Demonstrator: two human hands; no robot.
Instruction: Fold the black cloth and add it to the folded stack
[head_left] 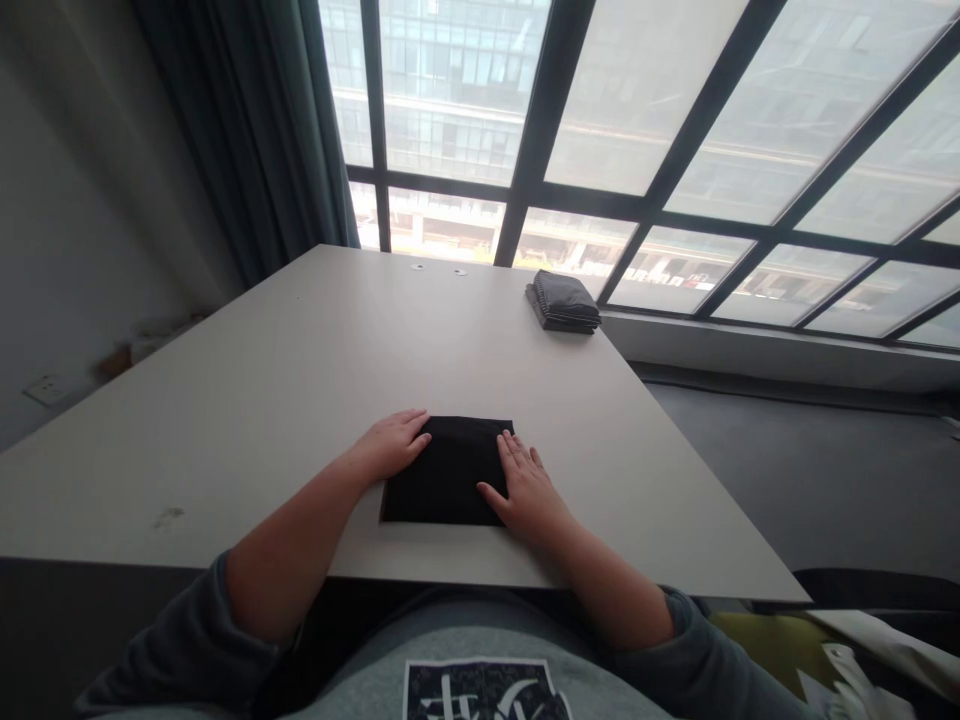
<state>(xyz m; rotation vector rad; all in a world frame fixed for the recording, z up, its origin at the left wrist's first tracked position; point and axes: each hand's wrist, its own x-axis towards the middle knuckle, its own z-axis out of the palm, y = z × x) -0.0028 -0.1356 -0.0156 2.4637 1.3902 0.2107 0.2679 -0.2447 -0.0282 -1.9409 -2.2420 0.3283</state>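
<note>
a: where does the flat, black, folded rectangle of cloth (448,470) lie?
b: on the pale grey bench (300,360), close to its near edge, right in front of the person. the left hand (391,445) rests its fingers on the cloth's far left corner, and the right hand (525,485) lies over its right edge. both are spread flat, palms down, fingers unbent, gripping nothing.
a: so what step does that look like?
b: i judge it as pressing the fold flat, with the cloth already squared up. to lift or turn it, the fingers would need to get under an edge, since both palms lie on top. the near edge and the left side show bare and easy to reach.
a: any edges to mind?
b: the near rim of the bench sits just beside the cloth, so a pull toward the body has little room. the right rim runs near the right hand, with dark grey floor (787,470) below it.
a: and open room?
b: plenty to the left and ahead. the only other thing on top is a stack of folded grey cloths (564,300) at the far right corner, well apart, by the big black-framed window (600,120). a dark curtain (255,130) hangs at the far left.
</note>
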